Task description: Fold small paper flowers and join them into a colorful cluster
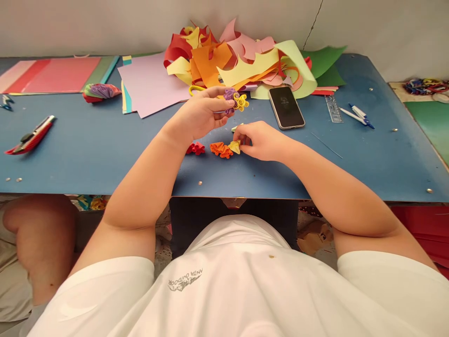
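My left hand (204, 113) is raised a little above the blue table (87, 150), its fingers pinched round a small cluster of curled paper pieces, purple and yellow (237, 99). My right hand (261, 139) rests on the table, fingertips closed on a small folded yellow paper piece (235, 147). Right beside it lies an orange ruffled paper piece (220, 150), and a red ruffled one (196, 149) lies further left, under my left wrist.
A heap of coloured paper scraps (242, 58) lies at the back, a phone (286, 107) face up beside it. Lilac sheets (154, 84), a folded paper fan (101, 91), a red cutter (31, 135), a ruler (333, 110) and pens (358, 114) lie around.
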`<state>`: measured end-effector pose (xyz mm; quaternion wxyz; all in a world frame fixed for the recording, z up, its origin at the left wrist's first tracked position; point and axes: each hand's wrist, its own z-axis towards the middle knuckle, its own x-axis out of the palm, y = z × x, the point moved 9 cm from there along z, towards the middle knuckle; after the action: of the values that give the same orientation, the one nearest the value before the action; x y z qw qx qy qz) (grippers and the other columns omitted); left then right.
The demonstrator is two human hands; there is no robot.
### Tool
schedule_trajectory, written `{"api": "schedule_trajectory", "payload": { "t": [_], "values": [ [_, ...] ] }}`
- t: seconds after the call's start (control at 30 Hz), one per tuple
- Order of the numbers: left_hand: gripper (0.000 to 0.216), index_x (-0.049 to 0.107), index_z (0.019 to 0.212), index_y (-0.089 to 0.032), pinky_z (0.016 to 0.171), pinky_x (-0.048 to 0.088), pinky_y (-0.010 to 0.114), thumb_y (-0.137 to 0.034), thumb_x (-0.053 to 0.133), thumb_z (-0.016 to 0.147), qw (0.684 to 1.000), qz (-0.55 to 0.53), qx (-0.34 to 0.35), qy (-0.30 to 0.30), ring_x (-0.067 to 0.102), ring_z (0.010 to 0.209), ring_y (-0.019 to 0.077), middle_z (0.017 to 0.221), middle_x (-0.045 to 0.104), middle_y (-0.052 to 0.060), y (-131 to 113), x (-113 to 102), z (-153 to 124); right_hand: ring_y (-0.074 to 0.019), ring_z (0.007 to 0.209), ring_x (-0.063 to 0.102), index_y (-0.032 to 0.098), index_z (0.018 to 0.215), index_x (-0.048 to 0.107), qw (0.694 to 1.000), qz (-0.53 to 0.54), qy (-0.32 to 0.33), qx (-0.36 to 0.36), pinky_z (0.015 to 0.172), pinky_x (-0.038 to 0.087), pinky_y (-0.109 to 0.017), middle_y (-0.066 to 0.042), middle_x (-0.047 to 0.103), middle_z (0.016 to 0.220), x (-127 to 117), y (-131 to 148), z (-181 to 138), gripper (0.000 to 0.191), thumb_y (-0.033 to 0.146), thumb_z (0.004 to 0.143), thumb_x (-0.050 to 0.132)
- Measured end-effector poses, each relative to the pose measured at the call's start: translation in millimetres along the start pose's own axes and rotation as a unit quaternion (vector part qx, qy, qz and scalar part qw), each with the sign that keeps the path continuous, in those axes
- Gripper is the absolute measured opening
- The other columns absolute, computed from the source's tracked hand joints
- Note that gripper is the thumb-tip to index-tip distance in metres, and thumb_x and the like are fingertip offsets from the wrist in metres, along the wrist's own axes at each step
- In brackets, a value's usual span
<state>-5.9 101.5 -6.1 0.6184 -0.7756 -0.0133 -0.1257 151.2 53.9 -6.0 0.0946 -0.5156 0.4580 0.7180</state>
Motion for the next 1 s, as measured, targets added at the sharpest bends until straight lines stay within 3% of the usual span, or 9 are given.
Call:
{"api": "schedule_trajectory", "payload": {
  "t": [0.07,0.17,0.33,0.57,0.77,1.0],
  "values": [
    [0.030,0.084,0.127,-0.023,0.101,0.068,0.032,-0.004,0.088,0.105,1.000,-0.017,0.000,-0.002,0.087,0.094,0.0125,0.108,0.088,0.000,1,2,0,-0.0239,0.090,0.078,0.024,0.104,0.079,0.999,0.004,-0.024,-0.029,0.089,0.059,-0.036,-0.004,0.088,0.101,-1,-1,2,0.034,-0.006,0.090,0.073],
    [0.018,0.082,0.113,-0.021,0.102,0.070,0.029,-0.005,0.087,0.106,1.000,-0.020,0.008,0.001,0.087,0.093,0.0113,0.105,0.089,0.000,-1,7,-2,-0.0257,0.093,0.080,0.024,0.103,0.080,0.991,0.001,-0.103,-0.085,0.090,0.062,-0.038,-0.004,0.088,0.101,-11,-1,2,0.029,-0.002,0.092,0.072],
    [0.019,0.075,0.100,-0.020,0.092,0.068,0.025,-0.015,0.092,0.108,1.000,-0.005,-0.007,0.009,0.084,0.085,0.0093,0.097,0.085,-0.001,-1,14,-11,-0.0280,0.099,0.086,0.026,0.107,0.083,0.951,0.017,-0.251,-0.178,0.094,0.072,-0.044,-0.006,0.091,0.108,-32,-1,-8,0.019,0.012,0.105,0.070],
    [0.014,0.077,0.115,-0.022,0.086,0.069,0.033,-0.010,0.078,0.109,0.999,0.015,-0.031,0.028,0.084,0.076,0.0137,0.093,0.085,-0.003,-3,24,-20,-0.0283,0.091,0.087,0.032,0.125,0.081,0.919,0.036,-0.351,-0.176,0.088,0.079,-0.050,-0.006,0.090,0.108,-39,-23,-11,0.008,0.037,0.118,0.079],
    [0.024,0.077,0.117,-0.022,0.088,0.070,0.031,-0.003,0.067,0.106,0.997,0.009,-0.031,0.065,0.084,0.076,0.0119,0.093,0.082,-0.004,-2,34,-21,-0.0294,0.094,0.090,0.034,0.128,0.082,0.906,0.053,-0.376,-0.189,0.091,0.082,-0.052,-0.007,0.091,0.112,-40,-26,-13,0.019,0.052,0.123,0.081],
    [0.016,0.077,0.109,-0.021,0.091,0.071,0.030,-0.012,0.088,0.102,0.993,0.034,-0.015,0.114,0.084,0.083,0.0121,0.094,0.079,-0.002,0,28,-15,-0.0289,0.095,0.090,0.034,0.124,0.086,0.927,0.061,-0.328,-0.173,0.083,0.079,-0.048,-0.004,0.092,0.108,-45,-21,-12,0.015,0.046,0.116,0.093]
  ]
}}
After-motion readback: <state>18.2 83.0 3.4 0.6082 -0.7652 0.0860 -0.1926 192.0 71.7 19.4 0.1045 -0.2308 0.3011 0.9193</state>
